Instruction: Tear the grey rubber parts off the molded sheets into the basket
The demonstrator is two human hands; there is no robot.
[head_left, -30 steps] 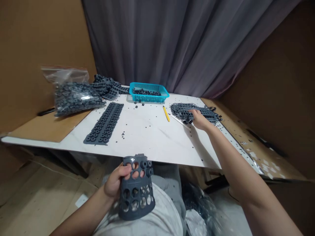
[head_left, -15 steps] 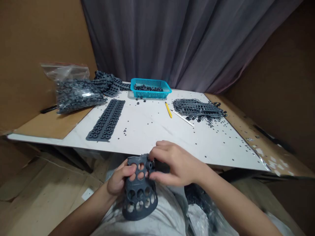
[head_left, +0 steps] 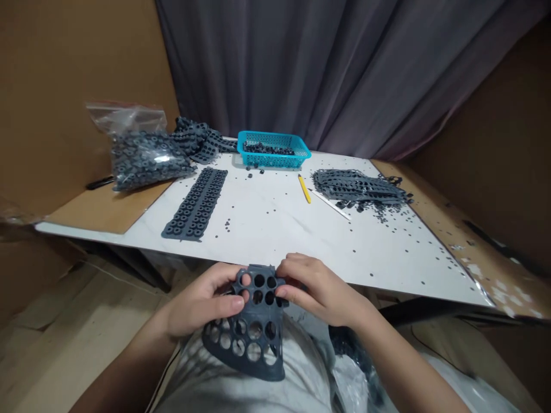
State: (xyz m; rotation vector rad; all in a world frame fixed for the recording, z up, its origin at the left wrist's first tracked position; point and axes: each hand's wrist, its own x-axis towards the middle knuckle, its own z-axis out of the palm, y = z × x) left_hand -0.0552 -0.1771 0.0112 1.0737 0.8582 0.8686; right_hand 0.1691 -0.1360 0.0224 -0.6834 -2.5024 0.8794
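A dark grey rubber sheet with rows of round holes [head_left: 258,321] is bent into a curve above my lap, in front of the table edge. My left hand [head_left: 206,301] grips its upper left part, thumb on the face and fingers behind. At the upper right edge, my right hand [head_left: 316,287] pinches the sheet between thumb and fingers; its fingertips are partly hidden. On the table, a flat grey strip with rows of round rings [head_left: 196,203] lies at the left.
A teal basket [head_left: 275,160] of small dark parts stands at the back. A clear bag of grey rings [head_left: 148,160] sits left, beside piled sheets [head_left: 200,140]. A yellow tool [head_left: 304,189], a white stick [head_left: 331,205] and stacked perforated sheets [head_left: 359,186] lie right.
The sheet has turned and flattened somewhat, showing more holes. My left hand reaches further around its left side; my right hand has closed in on its edge. The view has shifted slightly.
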